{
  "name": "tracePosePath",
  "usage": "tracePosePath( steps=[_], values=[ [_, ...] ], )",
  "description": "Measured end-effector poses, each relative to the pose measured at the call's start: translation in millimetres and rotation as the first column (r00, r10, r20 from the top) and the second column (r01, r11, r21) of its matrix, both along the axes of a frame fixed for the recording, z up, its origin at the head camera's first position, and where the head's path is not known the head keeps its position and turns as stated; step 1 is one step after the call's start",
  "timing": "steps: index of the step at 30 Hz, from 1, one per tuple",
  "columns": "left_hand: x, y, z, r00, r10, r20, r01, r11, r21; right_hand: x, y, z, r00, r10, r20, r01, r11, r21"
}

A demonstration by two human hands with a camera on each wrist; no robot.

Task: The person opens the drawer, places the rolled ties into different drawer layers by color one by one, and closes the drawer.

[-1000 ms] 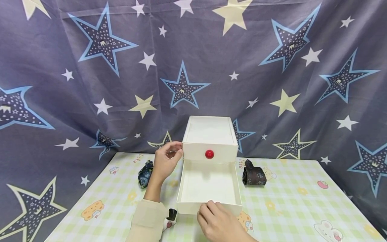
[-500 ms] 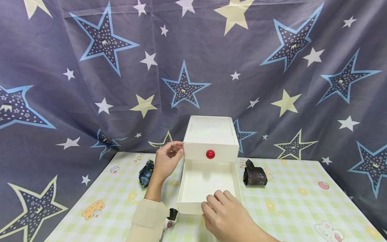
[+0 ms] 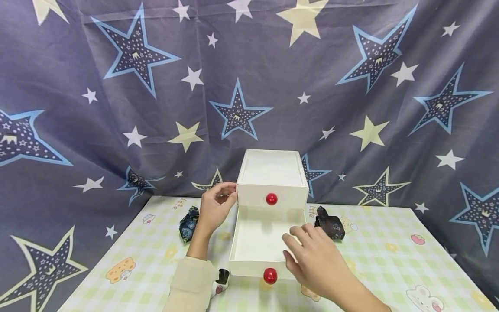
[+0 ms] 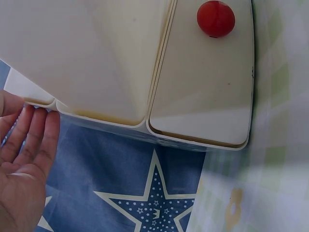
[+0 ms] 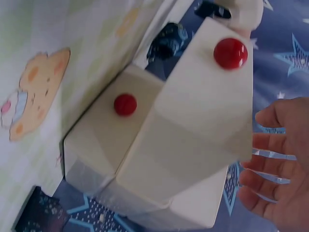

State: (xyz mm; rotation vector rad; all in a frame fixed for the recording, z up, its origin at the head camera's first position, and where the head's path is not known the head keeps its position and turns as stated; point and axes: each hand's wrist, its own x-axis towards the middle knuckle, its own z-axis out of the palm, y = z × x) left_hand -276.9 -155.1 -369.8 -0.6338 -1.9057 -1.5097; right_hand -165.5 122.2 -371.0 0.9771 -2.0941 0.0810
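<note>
The white cabinet [image 3: 270, 173] stands at the table's [image 3: 390, 260] far edge, its lower drawer [image 3: 265, 242] pulled out toward the person and empty; the upper drawer is shut.

The left hand [image 3: 214, 208] grips the cabinet's left front corner, fingers curled on it. The right hand [image 3: 315, 260] hovers over the drawer's right front corner with fingers relaxed, holding nothing. A rolled dark tie [image 3: 329, 225] lies just right of the cabinet, another dark bundle [image 3: 189, 221] to its left.

Bracing the cabinet seems wise while anything goes in the drawer.

The right wrist view shows both red knobs [image 5: 231, 53] at once; the left wrist view shows only 1 knob.
</note>
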Motion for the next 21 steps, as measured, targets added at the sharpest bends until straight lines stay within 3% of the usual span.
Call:
tracePosePath(
  steps=[9, 21],
  values=[
    [0.6, 1, 0.5, 1.000, 0.000, 0.005, 0.000, 1.000, 0.000, -15.1, 28, 7.3, 0.994, -0.089, 0.065, 0.093, 0.993, -0.068],
    [0.9, 1, -0.1, 1.000, 0.014, 0.017, -0.014, 1.000, 0.001, -44.7, 64, 2.6, 0.972, -0.180, 0.149, 0.200, 0.972, -0.128]
  ],
)
